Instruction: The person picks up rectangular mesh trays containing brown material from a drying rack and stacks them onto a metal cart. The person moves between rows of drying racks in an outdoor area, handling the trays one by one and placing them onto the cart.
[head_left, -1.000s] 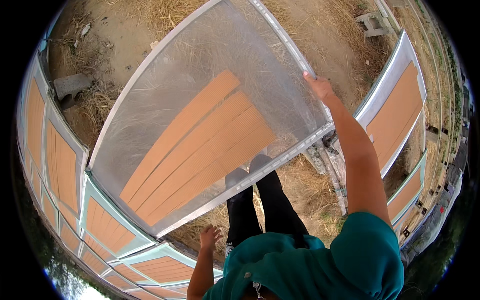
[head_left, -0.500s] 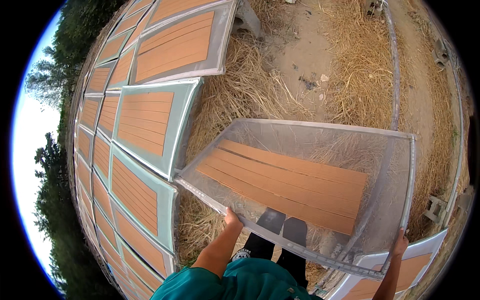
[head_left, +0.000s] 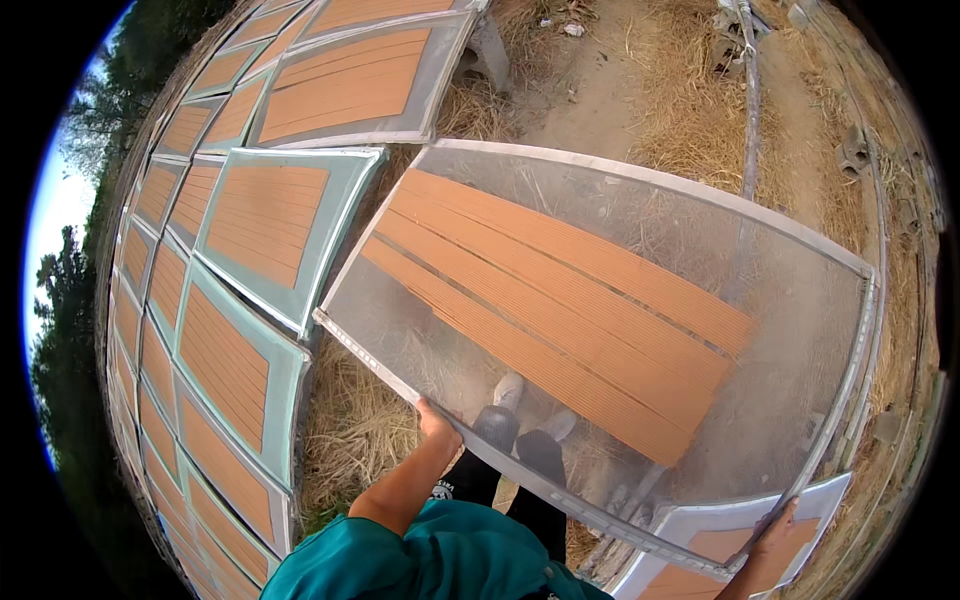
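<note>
A large framed mesh screen (head_left: 810, 325) is held out in front of my body, tilted, with its far right corner raised. Orange-brown ridged sheets (head_left: 560, 310) lie across it side by side, narrow gaps between them. My left hand (head_left: 438, 422) is closed round the near edge of the frame, left of the middle. At the near right corner my right hand (head_left: 778, 535) grips the frame, its fingers partly hidden. Through the mesh my legs and shoes show. Below that right corner rests another white-framed screen (head_left: 690, 512) bearing similar sheets, partly covered by the held one.
Rows of similar screens with sheets fill the left, the closest a green mesh screen (head_left: 338, 190). A concrete block (head_left: 487, 55) stands beside the upper row. Dry straw (head_left: 355, 420) covers ground near me. A long pole (head_left: 750, 110) runs along the right; trees stand far left.
The held screen has turned and risen on its far side, its left corner shifting left and down. Both hands keep their grip. The view has shifted slightly.
</note>
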